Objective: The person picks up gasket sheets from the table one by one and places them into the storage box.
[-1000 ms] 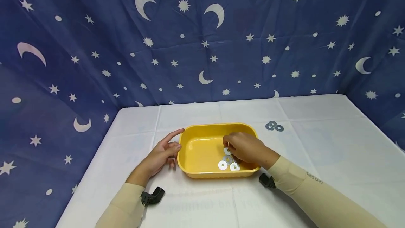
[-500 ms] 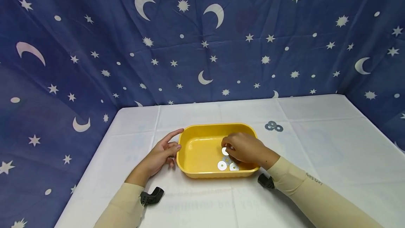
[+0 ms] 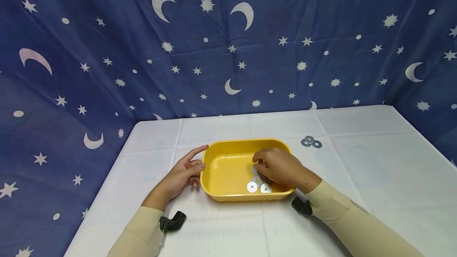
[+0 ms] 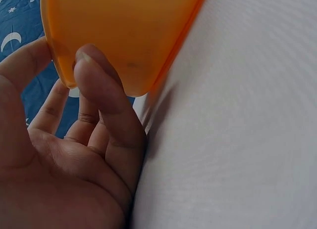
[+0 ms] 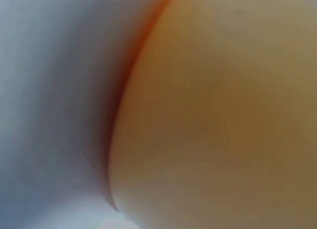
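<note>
In the head view a yellow plastic tray point(image 3: 225, 175) sits on the white table. My left hand point(image 3: 178, 177) is at its left end, index finger reaching to the back corner and thumb touching the end wall; the left wrist view shows the thumb point(image 4: 101, 88) against that wall. Inside the tray, my right hand point(image 3: 280, 167) is over several metal washers, with its fingers bent down. One washer point(image 3: 255, 170) lies at its fingertips; whether they pinch it is unclear. Two other washers, the front-left washer point(image 3: 252, 187) and the front-right washer point(image 3: 265, 188), show more plainly.
Several darker washers point(image 3: 311, 142) lie in an overlapping cluster on the table point(image 3: 360, 158), behind and right of the tray. A blue curtain point(image 3: 200, 50) with moons and stars hangs behind. The right wrist view holds only the blurred tray wall point(image 5: 213, 110).
The right fingers have shifted slightly and appear a little more spread; the washer beneath them has changed from bright to dull. The left hand and tray stay in place.
</note>
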A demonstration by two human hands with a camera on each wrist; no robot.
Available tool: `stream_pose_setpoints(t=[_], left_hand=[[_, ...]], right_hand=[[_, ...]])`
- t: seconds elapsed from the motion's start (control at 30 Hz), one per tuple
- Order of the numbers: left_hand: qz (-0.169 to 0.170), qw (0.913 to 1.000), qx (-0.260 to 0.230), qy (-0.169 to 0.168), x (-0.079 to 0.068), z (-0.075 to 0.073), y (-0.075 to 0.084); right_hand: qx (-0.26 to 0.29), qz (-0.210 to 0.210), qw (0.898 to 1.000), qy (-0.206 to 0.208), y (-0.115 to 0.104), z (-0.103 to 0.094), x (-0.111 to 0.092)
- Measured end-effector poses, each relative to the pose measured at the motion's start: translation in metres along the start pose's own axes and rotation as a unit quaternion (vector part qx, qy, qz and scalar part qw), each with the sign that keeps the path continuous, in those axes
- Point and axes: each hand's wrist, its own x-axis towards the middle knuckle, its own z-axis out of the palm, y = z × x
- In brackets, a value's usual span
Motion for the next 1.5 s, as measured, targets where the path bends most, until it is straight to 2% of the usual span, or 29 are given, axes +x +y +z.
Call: stream_pose_setpoints(t=[0.17, 0.6, 0.73, 0.87, 1.03, 1.27, 1.5], left_hand=[[-0.003, 1.0, -0.003, -0.004, 0.001, 0.001, -0.001], [-0.003, 1.0, -0.002, 0.004, 0.001, 0.001, 0.001], [-0.006, 1.0, -0.004, 0.004, 0.001, 0.001, -0.001], [-0.003, 1.0, -0.007, 0.002, 0.0, 0.001, -0.001], [-0.001, 1.0, -0.007, 0.002, 0.0, 0.001, 0.0], [-0.005, 1.0, -0.006, 0.004, -0.001, 0.002, 0.0], [-0.007, 1.0, -0.003, 0.006, 0.0, 0.003, 0.001]], right_hand=[[0.03, -0.008, 0.999, 0.022, 0.003, -0.001, -0.004], [0.045, -0.05, 0.996, 0.052, 0.005, -0.003, -0.003], [0.072, -0.069, 0.992, 0.077, 0.007, -0.006, -0.003], [0.11, -0.07, 0.985, 0.114, 0.011, -0.013, -0.008], [0.123, -0.042, 0.981, 0.141, 0.023, -0.026, -0.014], [0.106, 0.007, 0.985, 0.139, 0.052, -0.04, -0.015], [0.092, 0.057, 0.985, 0.133, 0.081, -0.042, -0.015]])
